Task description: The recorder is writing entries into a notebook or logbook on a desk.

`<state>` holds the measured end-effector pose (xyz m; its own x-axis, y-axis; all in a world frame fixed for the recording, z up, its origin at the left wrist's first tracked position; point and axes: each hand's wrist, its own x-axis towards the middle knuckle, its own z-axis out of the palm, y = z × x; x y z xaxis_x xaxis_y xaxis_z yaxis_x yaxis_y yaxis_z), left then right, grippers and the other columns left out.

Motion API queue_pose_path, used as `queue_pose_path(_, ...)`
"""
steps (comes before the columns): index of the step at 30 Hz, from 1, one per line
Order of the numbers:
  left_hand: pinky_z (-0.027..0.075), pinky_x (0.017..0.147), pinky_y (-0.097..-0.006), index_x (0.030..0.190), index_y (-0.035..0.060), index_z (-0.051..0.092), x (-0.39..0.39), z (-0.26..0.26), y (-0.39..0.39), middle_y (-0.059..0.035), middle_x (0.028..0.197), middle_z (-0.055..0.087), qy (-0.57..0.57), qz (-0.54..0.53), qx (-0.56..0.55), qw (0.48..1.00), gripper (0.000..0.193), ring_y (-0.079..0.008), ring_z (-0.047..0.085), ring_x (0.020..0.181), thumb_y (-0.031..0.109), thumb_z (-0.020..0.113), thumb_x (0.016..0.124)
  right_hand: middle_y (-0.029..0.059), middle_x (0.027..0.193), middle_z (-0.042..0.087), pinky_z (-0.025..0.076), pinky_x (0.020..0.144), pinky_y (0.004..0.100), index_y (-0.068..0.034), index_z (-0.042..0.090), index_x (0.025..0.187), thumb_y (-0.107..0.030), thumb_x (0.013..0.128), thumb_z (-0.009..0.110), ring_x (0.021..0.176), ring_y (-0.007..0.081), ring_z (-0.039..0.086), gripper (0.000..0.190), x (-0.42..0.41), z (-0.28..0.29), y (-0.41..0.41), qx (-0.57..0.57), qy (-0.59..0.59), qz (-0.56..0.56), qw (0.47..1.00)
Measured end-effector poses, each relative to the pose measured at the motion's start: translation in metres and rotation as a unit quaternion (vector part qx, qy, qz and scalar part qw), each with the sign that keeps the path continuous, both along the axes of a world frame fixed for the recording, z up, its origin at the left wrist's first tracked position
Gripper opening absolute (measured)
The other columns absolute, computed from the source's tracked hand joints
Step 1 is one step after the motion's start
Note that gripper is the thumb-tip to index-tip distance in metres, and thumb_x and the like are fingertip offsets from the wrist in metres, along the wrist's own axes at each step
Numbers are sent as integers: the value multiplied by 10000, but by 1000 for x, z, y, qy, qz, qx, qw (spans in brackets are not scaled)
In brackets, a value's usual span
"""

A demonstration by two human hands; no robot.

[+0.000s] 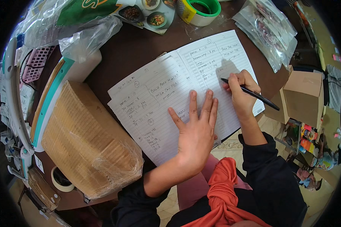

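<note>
A lined notebook (pixel 170 71) lies spread on the dark brown table, tilted in view, with handwriting on both pages. My right hand (pixel 243 90) grips a black pen (pixel 261 99), whose tip meets the right page below several written lines. My left hand (pixel 197 127) rests flat, palm down and fingers spread, across the lower middle of the notebook near the fold. It holds nothing and covers part of the writing.
A taped cardboard box (pixel 91 142) stands left of the notebook, beside a white-and-teal sealing machine (pixel 54 99). Tape rolls (pixel 200 11) and plastic packets (pixel 268 31) lie along the far side. An open carton (pixel 302 96) is at right, and a masking tape roll (pixel 62 181) sits lower left.
</note>
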<state>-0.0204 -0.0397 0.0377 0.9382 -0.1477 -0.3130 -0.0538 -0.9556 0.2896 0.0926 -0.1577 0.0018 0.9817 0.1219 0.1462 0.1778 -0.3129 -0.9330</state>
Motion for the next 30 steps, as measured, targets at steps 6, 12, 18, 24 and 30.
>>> queue_pose_path(6, 230, 910, -739, 1419, 132, 243, 1, 0, 0, -36, 1505, 107, 2, 0, -1, 1000, 909, -356, 113, 1368, 453, 672, 685, 2, 581, 487, 411, 479, 189, -45, 430, 591, -12, 835, 559, 504, 58, 508, 278, 0, -2, -2, -32, -23, -30, 999)
queue_pose_path(12, 235, 912, -737, 1416, 133, 250, -1, 1, 2, -38, 1502, 114, 3, 5, -3, 1000, 904, -360, 123, 1364, 449, 675, 684, 26, 600, 501, 392, 456, 197, -53, 404, 591, 6, 834, 553, 483, 77, 499, 291, 2, 0, 2, 34, 38, -50, 997)
queue_pose_path(18, 270, 912, -716, 1407, 110, 264, -1, 1, 0, -59, 1494, 133, -24, 4, 7, 1000, 884, -358, 146, 1358, 440, 671, 694, 55, 630, 523, 393, 469, 208, -72, 417, 652, -17, 847, 571, 517, 114, 513, 255, 11, 2, -1, 220, 58, -104, 968)
queue_pose_path(24, 321, 929, -654, 1387, 79, 301, -9, 1, -8, -135, 1468, 187, -48, 26, 28, 998, 780, -371, 197, 1339, 364, 646, 748, 51, 645, 519, 436, 500, 230, -51, 449, 704, -64, 852, 596, 528, 125, 521, 209, 18, -6, -8, 300, 68, -104, 946)
queue_pose_path(30, 313, 936, -656, 1379, 63, 309, -11, -3, -9, -161, 1463, 190, -68, 36, 18, 997, 707, -382, 203, 1335, 272, 606, 772, 42, 651, 529, 431, 508, 225, -28, 526, 746, -158, 897, 564, 561, 137, 558, 203, 21, -8, -11, 292, 70, -106, 948)
